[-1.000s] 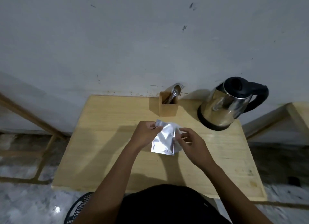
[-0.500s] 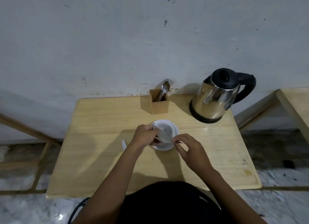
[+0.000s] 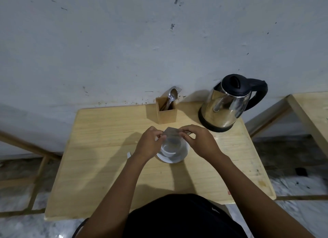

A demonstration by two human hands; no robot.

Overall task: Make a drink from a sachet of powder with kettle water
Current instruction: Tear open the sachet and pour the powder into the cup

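Note:
A silver sachet (image 3: 171, 132) is held above a white cup (image 3: 171, 149) that stands on a white saucer (image 3: 174, 159) in the middle of the wooden table (image 3: 106, 149). My left hand (image 3: 150, 143) pinches the sachet's left side and my right hand (image 3: 199, 140) pinches its right side. The sachet is blurred and its mouth is not clear. A steel kettle (image 3: 229, 104) with a black lid and handle stands at the table's back right.
A wooden holder (image 3: 166, 111) with spoons and a fork stands at the back centre by the wall. A small torn foil strip (image 3: 128, 155) lies left of the saucer. Another wooden table (image 3: 312, 113) is at the right. The floor is marble.
The sachet was held up and spread flat between both hands a second ago. It came down over the cup. A torn strip now lies on the table, left of the saucer.

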